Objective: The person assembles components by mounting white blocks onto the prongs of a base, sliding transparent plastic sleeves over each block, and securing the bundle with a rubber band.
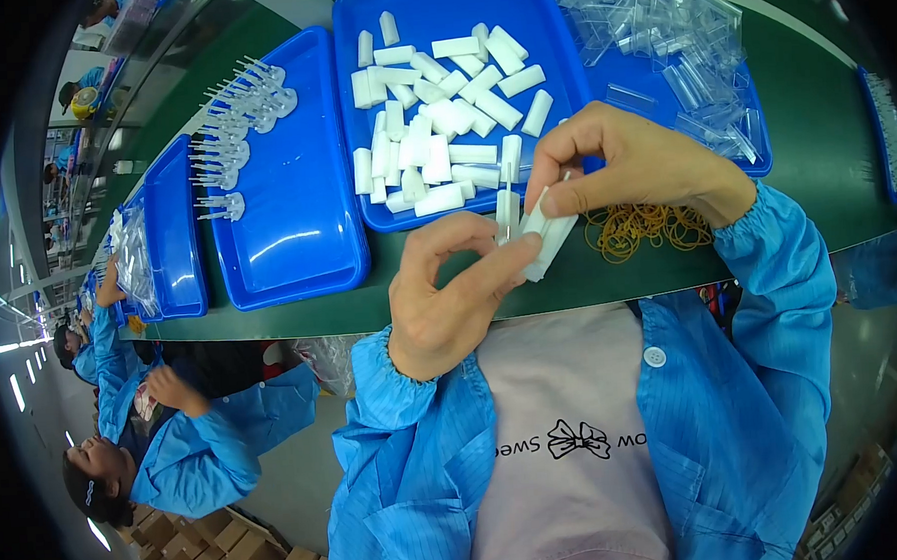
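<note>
Just over the near edge of the green table, my left hand [447,302] and my right hand [635,160] meet on a white plastic block [551,243]. Fingers and thumb of each hand are closed on it, the left at its lower left side, the right at its upper end. A slim pale piece with a thin rod [507,202] stands up beside my left fingertips; whether it is joined to the block I cannot tell. Beyond my hands, a blue tray [354,144] bears many similar white blocks [427,131]. Yellow rubber bands [647,233] lie beneath my right wrist.
A blue tray [293,262] at left carries rows of clear pronged plastic parts [232,129]. Another blue tray [760,156] at far right is heaped with clear plastic pieces [658,31]. A co-worker in blue [201,456] sits to the left, along the green table [803,154].
</note>
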Demonstrator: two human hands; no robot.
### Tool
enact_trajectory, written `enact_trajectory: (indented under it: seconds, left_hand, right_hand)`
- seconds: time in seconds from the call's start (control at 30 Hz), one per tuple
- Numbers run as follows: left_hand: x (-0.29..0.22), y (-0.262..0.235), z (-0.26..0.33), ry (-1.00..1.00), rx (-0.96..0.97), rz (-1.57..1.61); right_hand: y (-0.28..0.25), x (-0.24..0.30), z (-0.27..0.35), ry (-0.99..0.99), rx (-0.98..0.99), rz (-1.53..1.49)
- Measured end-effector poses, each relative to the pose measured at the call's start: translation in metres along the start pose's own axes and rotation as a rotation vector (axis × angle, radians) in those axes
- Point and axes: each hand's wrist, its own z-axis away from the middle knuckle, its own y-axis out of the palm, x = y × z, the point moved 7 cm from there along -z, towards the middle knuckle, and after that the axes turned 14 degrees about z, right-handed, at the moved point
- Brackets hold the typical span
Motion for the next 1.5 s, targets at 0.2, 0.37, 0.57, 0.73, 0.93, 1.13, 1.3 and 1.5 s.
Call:
enact_trajectory:
  seconds: [0.2, 0.37, 0.57, 0.73, 0.93, 1.13, 1.3, 1.5]
  left_hand:
    - [0.008, -0.004, -0.003, -0.184, -0.03, -0.008]
    - [0.018, -0.001, 0.003, -0.202, -0.02, 0.067]
    - [0.024, -0.002, 0.005, -0.217, -0.054, 0.0]
    - [0.025, 0.0, 0.005, -0.226, -0.059, 0.008]
    - [0.025, -0.003, 0.006, -0.212, -0.082, -0.007]
    - [0.019, -0.013, 0.007, -0.172, -0.154, -0.013]
    - [0.016, -0.023, 0.012, -0.157, -0.209, -0.027]
    - [0.015, -0.023, 0.013, -0.132, -0.173, -0.027]
  right_hand:
    - [0.0, 0.011, 0.006, 0.008, -0.046, 0.106]
    - [-0.019, 0.009, 0.006, -0.108, -0.214, 0.37]
    - [-0.039, -0.005, 0.012, 0.034, -0.547, 1.499]
    - [-0.022, -0.011, 0.005, -0.027, -0.499, 1.45]
    - [-0.009, -0.018, -0.002, -0.011, -0.446, 1.269]
    - [-0.002, -0.022, -0.009, -0.073, -0.454, 1.248]
    - [-0.005, -0.016, -0.007, -0.119, -0.46, 1.19]
    - [-0.021, 0.007, 0.012, -0.223, -0.657, 1.232]
